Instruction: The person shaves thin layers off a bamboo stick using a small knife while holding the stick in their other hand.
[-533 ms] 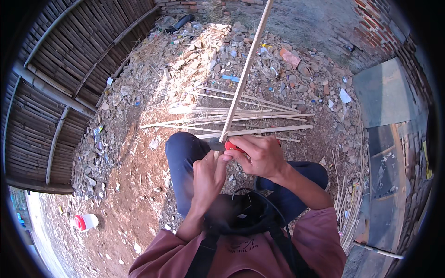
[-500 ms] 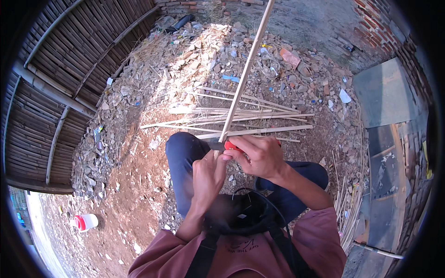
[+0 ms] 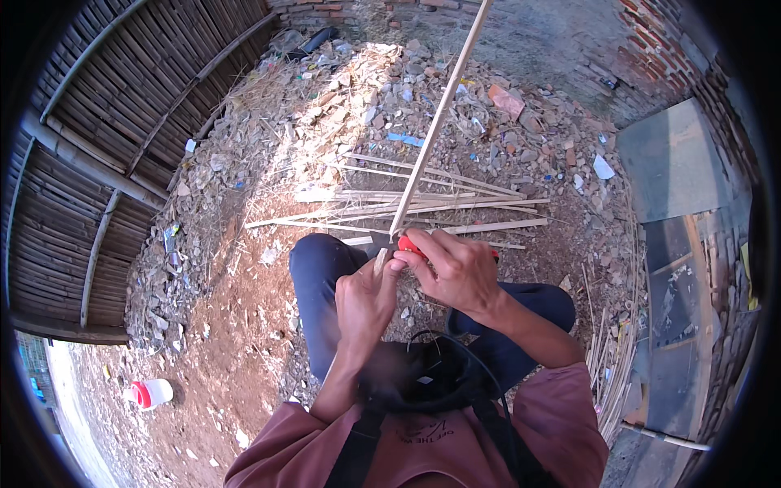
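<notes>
The near end of a long pale stick (image 3: 434, 134) is pinched between the thumb and fingers of the left hand (image 3: 364, 307). Its long axis is directed away to the far side, leaning right. A knife's red handle (image 3: 409, 246) is gripped by the right hand (image 3: 460, 272), just right of the stick; its dark blade (image 3: 381, 242) is pointed left, crosswise to the stick, just beyond the left hand. How deep the edge is set cannot be told. Loose sticks (image 3: 506, 202) are scattered on the ground beyond.

Sunlit rubble (image 3: 332, 106) between bamboo wall (image 3: 146, 102) and brick wall (image 3: 561, 53).
</notes>
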Tool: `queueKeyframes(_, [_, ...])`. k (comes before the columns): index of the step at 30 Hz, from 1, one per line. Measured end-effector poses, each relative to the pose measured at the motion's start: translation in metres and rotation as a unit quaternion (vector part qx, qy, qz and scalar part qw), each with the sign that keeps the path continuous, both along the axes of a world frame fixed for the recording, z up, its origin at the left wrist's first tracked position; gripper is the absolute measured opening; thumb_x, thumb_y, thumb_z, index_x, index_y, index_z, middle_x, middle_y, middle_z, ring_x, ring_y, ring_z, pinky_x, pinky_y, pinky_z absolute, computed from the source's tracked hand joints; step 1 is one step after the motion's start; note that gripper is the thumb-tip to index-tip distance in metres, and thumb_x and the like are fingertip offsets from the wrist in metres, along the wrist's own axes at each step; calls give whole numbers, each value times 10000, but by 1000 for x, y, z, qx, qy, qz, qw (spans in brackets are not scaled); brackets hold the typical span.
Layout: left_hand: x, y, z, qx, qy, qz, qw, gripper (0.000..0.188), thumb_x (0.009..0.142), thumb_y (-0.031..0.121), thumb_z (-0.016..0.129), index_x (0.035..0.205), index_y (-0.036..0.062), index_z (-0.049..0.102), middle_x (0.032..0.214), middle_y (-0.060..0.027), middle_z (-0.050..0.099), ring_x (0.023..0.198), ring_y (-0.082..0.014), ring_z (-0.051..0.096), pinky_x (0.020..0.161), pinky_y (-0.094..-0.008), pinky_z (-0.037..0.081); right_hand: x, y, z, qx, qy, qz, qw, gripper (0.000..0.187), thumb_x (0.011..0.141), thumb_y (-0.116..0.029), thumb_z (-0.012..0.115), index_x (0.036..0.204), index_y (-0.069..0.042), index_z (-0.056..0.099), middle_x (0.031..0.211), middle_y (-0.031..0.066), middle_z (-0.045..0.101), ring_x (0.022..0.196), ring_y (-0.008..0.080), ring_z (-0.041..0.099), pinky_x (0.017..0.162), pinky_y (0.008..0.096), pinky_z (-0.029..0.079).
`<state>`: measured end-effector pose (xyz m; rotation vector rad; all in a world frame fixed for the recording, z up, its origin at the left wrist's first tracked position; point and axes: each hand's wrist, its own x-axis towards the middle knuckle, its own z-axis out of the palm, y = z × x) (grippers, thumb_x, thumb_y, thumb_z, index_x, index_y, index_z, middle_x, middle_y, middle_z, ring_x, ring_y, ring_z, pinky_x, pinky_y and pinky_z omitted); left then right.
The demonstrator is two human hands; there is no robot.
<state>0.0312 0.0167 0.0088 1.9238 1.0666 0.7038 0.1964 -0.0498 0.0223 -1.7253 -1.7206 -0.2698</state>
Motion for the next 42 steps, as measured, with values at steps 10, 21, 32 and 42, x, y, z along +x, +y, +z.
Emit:
queueKeyframes(10, [-3, -2, 7, 5, 11, -18, 1000, 372, 1093, 342, 613, 1032, -5, 735, 649, -214, 625, 618, -425, 670, 580, -469, 497, 6, 4, -1, 32, -28, 12, 999, 260, 1018, -373, 706, 1094, -125, 721, 678, 42, 633, 548, 210, 671, 479, 352, 500])
queueKeyframes(21, [-9, -6, 6, 1, 21, -22, 1000, 426, 1100, 368, 598, 920, -4, 701, 602, -219, 585, 600, -443, 642, 586, -489, 487, 14, 9, 0, 61, -13, 1, 998, 228, 998, -367, 735, 1064, -149, 737, 734, 26, 687, 562, 216, 686, 500, 362, 526])
queueKeyframes(32, [-25, -13, 0, -12, 33, -27, 999, 403, 1085, 347, 643, 919, -16, 698, 563, -167, 512, 524, -313, 529, 537, -442, 435, 41, 16, 6, 52, 10, -36, 998, 195, 997, -303, 742, 1077, -126, 757, 846, 46, 762, 649, 247, 739, 538, 364, 552])
queueKeyframes(42, [-49, -25, -15, -30, 77, -52, 995, 386, 1078, 361, 648, 1027, -10, 742, 577, -189, 526, 505, -365, 525, 561, -458, 439, 87, 24, 9, 28, 55, -96, 994, 264, 1020, -343, 713, 1083, -93, 771, 888, 97, 794, 725, 286, 767, 620, 395, 578])
